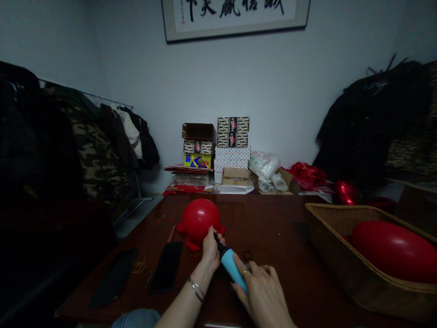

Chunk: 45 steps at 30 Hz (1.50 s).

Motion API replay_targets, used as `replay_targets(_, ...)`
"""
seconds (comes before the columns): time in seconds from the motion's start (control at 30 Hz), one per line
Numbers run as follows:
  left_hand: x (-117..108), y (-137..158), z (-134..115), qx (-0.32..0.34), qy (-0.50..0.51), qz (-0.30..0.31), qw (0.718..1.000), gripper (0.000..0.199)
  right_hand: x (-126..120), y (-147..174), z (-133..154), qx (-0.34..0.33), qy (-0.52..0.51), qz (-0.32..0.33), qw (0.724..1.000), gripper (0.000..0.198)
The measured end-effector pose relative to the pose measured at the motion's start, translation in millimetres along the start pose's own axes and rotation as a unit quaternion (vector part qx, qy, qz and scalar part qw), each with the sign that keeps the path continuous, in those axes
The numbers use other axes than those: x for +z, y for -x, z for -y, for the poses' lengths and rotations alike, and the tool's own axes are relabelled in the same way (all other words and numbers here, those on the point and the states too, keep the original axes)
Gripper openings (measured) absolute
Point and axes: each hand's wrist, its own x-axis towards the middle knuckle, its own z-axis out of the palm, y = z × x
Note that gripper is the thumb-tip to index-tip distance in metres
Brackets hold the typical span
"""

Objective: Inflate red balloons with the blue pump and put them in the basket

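A round red balloon (200, 218) sits at the middle of the dark table, with small red lumps around its base that I cannot make out clearly. My left hand (210, 248) is closed at the balloon's near side, pinching its neck at the black nozzle of a hand pump. The pump (234, 269) has a light blue barrel and points away from me toward the balloon. Around that barrel, the fingers of my right hand (261, 284) are closed, with the thumb toward the left.
Two dark phones (166, 266) and yellow rubber bands (139, 264) lie to the left. A wicker basket (327, 264) on the right holds a large red balloon (392, 248). Stacked boxes (232, 157) stand against the back wall. Clothes (95, 150) hang at the left.
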Motion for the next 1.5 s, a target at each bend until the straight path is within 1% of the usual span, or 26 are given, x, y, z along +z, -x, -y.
replay_targets(0.2,-4.5,-7.2,-4.6,0.019,-0.002,-0.008,1.000,0.022,3.9,11.8,-9.0,-0.019,0.003,-0.001,1.000,0.056)
replay_targets(0.33,-9.5,-15.6,-12.9,0.035,0.008,-0.003,0.999,0.021,6.9,24.7,-23.0,-0.048,0.025,-0.030,0.998,0.058)
replay_targets(0.47,-11.5,-20.0,-22.1,0.033,0.013,-0.005,0.999,0.022,5.1,39.9,-44.9,-0.096,0.031,-0.058,0.993,0.065)
replay_targets(0.53,-11.3,-20.3,-25.9,0.033,0.017,-0.007,0.999,0.022,1.3,46.0,-55.1,-0.135,0.018,-0.059,0.989,0.068)
replay_targets(0.63,-10.3,-19.2,-29.3,0.031,0.027,-0.003,0.999,0.022,-4.4,50.8,-63.6,-0.158,0.007,-0.061,0.986,0.069)
replay_targets(0.9,-7.2,-13.2,-29.4,0.021,0.047,0.002,0.999,0.025,-9.7,43.7,-58.0,-0.122,-0.004,-0.030,0.992,0.060)
replay_targets(1.0,-6.2,-10.7,-23.2,0.018,0.044,0.005,0.999,0.024,-13.2,37.3,-49.7,-0.095,-0.001,-0.019,0.995,0.055)
replay_targets(1.17,-2.8,-3.1,-7.0,0.020,0.030,0.011,0.999,0.023,-15.5,20.7,-30.7,-0.031,-0.003,0.015,0.999,0.054)
replay_targets(1.33,4.3,11.1,4.0,0.003,0.018,-0.005,1.000,0.024,-13.9,2.5,-15.7,-0.003,-0.002,0.035,0.999,0.051)
replay_targets(1.5,7.7,16.9,6.3,-0.002,0.021,-0.013,1.000,0.023,-15.5,-7.4,-6.8,0.008,0.000,0.041,0.999,0.052)
